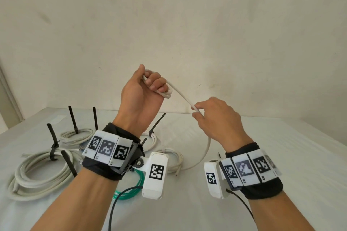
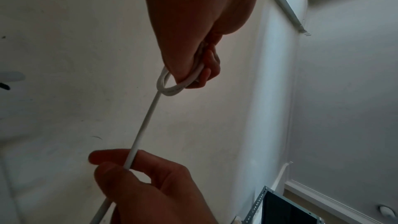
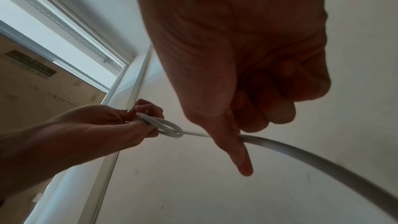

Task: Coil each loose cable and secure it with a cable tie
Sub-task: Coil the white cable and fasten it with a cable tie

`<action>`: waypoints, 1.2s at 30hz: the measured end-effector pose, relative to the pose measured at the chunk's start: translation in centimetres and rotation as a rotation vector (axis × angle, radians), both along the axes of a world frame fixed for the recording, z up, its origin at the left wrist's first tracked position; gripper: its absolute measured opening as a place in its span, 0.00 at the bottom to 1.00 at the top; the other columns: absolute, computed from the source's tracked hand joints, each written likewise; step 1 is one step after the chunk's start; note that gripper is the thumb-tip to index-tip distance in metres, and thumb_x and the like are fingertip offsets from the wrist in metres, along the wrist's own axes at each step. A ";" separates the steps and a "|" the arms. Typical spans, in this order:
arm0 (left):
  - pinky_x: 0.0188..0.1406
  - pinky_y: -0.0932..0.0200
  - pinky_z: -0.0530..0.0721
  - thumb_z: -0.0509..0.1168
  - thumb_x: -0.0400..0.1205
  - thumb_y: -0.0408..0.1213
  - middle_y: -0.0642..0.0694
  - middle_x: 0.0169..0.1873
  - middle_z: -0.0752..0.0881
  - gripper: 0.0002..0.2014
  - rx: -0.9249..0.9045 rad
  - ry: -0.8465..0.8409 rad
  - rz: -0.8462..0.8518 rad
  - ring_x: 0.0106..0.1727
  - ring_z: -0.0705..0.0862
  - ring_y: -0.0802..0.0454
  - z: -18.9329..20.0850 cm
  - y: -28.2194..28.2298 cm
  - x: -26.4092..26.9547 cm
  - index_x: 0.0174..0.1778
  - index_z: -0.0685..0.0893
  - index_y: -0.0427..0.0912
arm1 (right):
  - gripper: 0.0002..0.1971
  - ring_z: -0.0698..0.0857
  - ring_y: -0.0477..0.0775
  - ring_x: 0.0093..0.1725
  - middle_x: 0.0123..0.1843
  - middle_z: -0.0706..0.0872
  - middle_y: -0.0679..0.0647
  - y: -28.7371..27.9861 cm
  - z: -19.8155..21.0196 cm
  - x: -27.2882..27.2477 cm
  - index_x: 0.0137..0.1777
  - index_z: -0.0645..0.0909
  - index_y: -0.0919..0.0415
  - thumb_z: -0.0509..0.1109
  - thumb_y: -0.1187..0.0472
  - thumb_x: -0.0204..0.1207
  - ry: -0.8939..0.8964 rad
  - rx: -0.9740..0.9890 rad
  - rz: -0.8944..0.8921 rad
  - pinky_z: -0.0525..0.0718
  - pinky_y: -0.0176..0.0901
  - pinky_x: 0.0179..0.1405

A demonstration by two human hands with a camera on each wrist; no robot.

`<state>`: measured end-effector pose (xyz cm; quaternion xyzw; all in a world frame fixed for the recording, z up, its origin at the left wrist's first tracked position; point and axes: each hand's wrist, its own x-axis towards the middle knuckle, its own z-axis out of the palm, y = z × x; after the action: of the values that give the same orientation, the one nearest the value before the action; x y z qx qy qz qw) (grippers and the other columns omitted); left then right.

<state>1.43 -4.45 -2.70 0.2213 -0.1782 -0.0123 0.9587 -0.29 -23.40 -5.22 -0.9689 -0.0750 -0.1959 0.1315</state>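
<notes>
Gripping small loops of the white cable [image 1: 183,97], the left hand [image 1: 144,90] is raised; the right hand [image 1: 216,116] is pinching its straight part just beside; no readable writing.

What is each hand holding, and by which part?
Both hold one white cable. The left hand grips its small coiled loops; the right hand pinches the straight run just beyond.

Table [image 1: 244,155]: tied coils [image 1: 43,172] left.
Cable [image 1: 182,97]: above table, between left hand [image 1: 142,90] and right hand [image 1: 217,118].
</notes>
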 end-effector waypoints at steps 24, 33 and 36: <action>0.37 0.63 0.62 0.54 0.92 0.39 0.53 0.28 0.63 0.19 0.015 0.070 -0.172 0.26 0.65 0.56 -1.3 1.4 1.0 0.33 0.70 0.43 | 0.12 0.79 0.48 0.26 0.26 0.84 0.52 -3.1 0.9 1.3 0.48 0.92 0.61 0.67 0.70 0.83 0.043 1.039 0.085 0.77 0.35 0.29; 0.39 0.57 0.70 0.55 0.90 0.39 0.49 0.30 0.66 0.15 0.160 0.065 -0.081 0.30 0.68 0.53 -1.8 -1.9 0.2 0.36 0.71 0.44 | 0.07 0.71 0.43 0.19 0.29 0.81 0.56 -0.2 1.6 -0.1 0.47 0.89 0.71 0.68 0.71 0.82 0.438 1.148 0.153 0.65 0.31 0.15; 0.38 0.57 0.72 0.55 0.90 0.39 0.49 0.30 0.67 0.14 0.137 0.061 -0.029 0.31 0.68 0.52 -1.9 -2.1 0.4 0.37 0.70 0.44 | 0.08 0.71 0.44 0.19 0.29 0.81 0.57 1.8 1.4 -1.0 0.43 0.88 0.68 0.70 0.70 0.82 0.588 1.047 0.240 0.66 0.31 0.15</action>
<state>1.81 -6.50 -4.57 0.2833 -0.1507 -0.0449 0.9460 -1.26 -21.58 -3.79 -0.7740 -0.0380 0.0853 0.6263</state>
